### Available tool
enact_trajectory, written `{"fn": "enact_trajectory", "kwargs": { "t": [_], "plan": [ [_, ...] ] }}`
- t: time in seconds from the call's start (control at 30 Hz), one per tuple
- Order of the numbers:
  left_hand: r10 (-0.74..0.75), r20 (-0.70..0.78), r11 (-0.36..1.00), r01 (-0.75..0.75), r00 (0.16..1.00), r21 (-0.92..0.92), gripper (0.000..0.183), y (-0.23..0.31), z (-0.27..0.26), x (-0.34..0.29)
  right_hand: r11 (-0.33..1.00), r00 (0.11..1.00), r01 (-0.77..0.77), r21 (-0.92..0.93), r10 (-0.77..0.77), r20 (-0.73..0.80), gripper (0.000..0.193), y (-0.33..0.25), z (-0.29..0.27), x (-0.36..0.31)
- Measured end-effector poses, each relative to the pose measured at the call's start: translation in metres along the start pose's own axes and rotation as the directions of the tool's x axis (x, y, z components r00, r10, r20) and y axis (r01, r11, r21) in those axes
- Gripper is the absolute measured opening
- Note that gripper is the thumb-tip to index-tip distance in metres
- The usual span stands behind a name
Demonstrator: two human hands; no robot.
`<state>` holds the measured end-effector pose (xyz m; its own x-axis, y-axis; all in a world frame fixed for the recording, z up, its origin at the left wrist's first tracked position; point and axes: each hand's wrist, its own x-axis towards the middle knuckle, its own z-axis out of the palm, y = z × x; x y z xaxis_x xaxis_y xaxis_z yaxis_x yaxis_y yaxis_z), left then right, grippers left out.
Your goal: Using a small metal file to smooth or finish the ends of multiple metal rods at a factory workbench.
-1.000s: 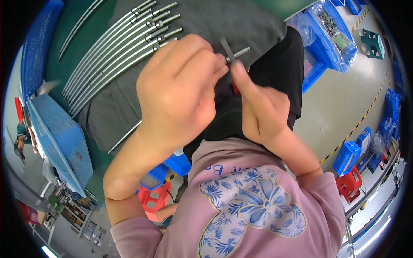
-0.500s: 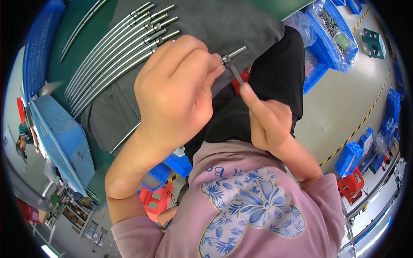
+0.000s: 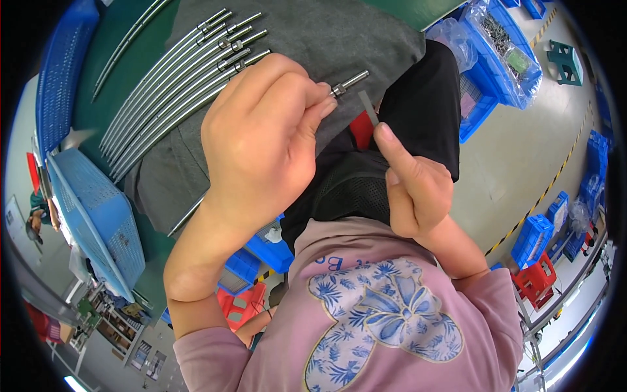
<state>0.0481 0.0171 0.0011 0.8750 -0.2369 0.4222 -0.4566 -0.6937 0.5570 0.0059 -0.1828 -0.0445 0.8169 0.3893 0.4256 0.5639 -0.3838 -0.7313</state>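
My left hand (image 3: 261,137) pinches a slim shiny metal rod (image 3: 354,80) near its collared end. The tip and a ring-shaped collar stick out past my fingertips. Another length of metal rod (image 3: 188,214) shows below my left wrist; whether it is the same rod I cannot tell, as my hand hides the middle. My right hand (image 3: 418,189) is closed round a flat grey strip (image 3: 368,108), like a small file, with the thumb laid along it. The strip's free end points up toward the rod and stands a little apart from it.
Several similar metal rods (image 3: 176,91) lie side by side on a dark grey cloth (image 3: 313,39) over a green table (image 3: 91,117). A light blue basket (image 3: 98,215) stands left. Blue bins (image 3: 480,124) with small metal parts stand right, near a green stool (image 3: 565,62).
My right hand has drawn back slightly down and right, so the grey strip has come away from the rod's collar. My left hand has shifted slightly left, still holding the rod.
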Motion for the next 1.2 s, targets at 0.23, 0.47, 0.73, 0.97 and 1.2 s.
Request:
{"fn": "enact_trajectory", "kwargs": {
  "t": [0.23,0.47,0.73,0.97,1.2],
  "plan": [
    [0.029,0.046,1.000,-0.028,0.999,-0.008,0.012,-0.001,-0.003,0.000,0.998,0.994,-0.007,0.070,0.015,-0.110,0.061,-0.001,0.011,0.007],
    [0.001,-0.013,1.000,-0.002,1.000,-0.026,0.019,-0.002,0.003,0.000,1.000,1.000,-0.012,0.015,0.012,-0.027,0.062,-0.004,0.006,0.021],
    [0.042,-0.015,0.999,-0.042,0.999,-0.015,0.018,0.000,0.005,-0.002,0.995,0.999,-0.038,-0.089,0.037,-0.004,0.065,-0.004,0.008,0.014],
    [0.034,-0.017,0.999,-0.034,0.999,0.000,0.019,-0.002,0.004,-0.002,0.994,0.998,-0.064,-0.093,0.066,0.016,0.066,-0.004,0.010,-0.004],
    [0.034,-0.045,0.999,-0.034,0.998,0.011,0.018,-0.005,0.007,-0.002,0.996,0.996,-0.078,-0.040,0.076,-0.046,0.060,0.010,0.004,-0.019]
  ]
}}
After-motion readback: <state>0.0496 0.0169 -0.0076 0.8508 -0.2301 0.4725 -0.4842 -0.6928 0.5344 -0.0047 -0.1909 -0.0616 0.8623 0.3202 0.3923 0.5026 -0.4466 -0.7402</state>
